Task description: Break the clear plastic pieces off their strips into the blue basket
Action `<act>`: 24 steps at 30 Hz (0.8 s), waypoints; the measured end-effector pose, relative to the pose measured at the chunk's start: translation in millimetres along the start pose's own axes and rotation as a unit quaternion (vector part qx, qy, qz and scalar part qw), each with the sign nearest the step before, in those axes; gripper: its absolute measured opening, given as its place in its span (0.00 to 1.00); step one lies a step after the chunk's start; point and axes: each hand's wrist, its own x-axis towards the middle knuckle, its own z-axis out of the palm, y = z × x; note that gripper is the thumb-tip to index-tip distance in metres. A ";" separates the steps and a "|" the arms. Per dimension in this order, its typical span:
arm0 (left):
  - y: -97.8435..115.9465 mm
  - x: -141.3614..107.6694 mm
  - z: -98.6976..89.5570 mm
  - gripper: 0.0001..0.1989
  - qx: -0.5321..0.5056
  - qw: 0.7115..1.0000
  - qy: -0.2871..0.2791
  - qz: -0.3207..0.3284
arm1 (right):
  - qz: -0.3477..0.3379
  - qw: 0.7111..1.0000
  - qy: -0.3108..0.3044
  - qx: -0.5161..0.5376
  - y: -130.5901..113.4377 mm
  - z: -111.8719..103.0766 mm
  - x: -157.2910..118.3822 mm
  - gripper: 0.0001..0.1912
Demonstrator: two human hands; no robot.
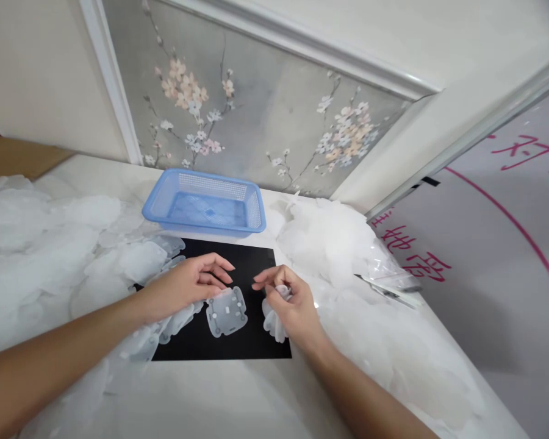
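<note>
The left heap (pixel 50 238) of milky pieces sprawls from the back left corner of the tabletop (pixel 201 402) towards the near edge, and your left forearm crosses it; a dragging sleeve-side wrist could pull loose pieces onto the black mat (pixel 251 349). Your left hand (pixel 196 279) is loosely spread, fingers half curled, thumb at the top of the flat translucent piece (pixel 227 312), which lies on the mat, towards the near edge. A light brush there would probably slide or flip it, as it looks thin. Your right hand (pixel 297 305) is narrow, pinching a bunched translucent piece (pixel 274 320); whether that's one layer or several, you can't tell from here. Squeezing hard might crease it, and a slack pinch might drop it.

For moving, the black strip between your hands gives you some room, and the near edge offers more. The blue basket (pixel 210 227) stands near the back edge, so reaching far forward risks knocking its rim. On your right, the right heap (pixel 327 244) runs from the back edge down the right edge, with a slim tool (pixel 387 289) lying near that edge; a wide elbow swing could push either over.
</note>
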 end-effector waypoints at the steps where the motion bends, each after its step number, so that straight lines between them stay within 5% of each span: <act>1: -0.9 0.5 0.1 0.17 0.013 1.000 0.001 0.005 | 0.004 1.000 0.002 0.009 0.5 -0.2 -0.2 0.14; 5: 0.2 1.0 1.3 0.16 0.026 0.999 0.013 0.023 | -0.018 0.999 0.001 -0.042 0.5 -0.8 -4.3 0.04; 12: 6.2 0.4 1.2 0.14 -0.003 0.998 0.046 0.038 | -0.154 0.958 -0.074 -0.232 0.1 4.3 -14.0 0.02; 19: 9.0 -0.2 3.7 0.10 -0.069 0.996 0.060 0.018 | -0.175 0.913 -0.116 -0.350 7.8 9.3 -12.5 0.32; 24: 6.4 0.0 1.2 0.09 -0.089 0.995 0.048 0.023 | -0.189 0.900 -0.106 -0.379 14.4 10.0 -13.7 0.35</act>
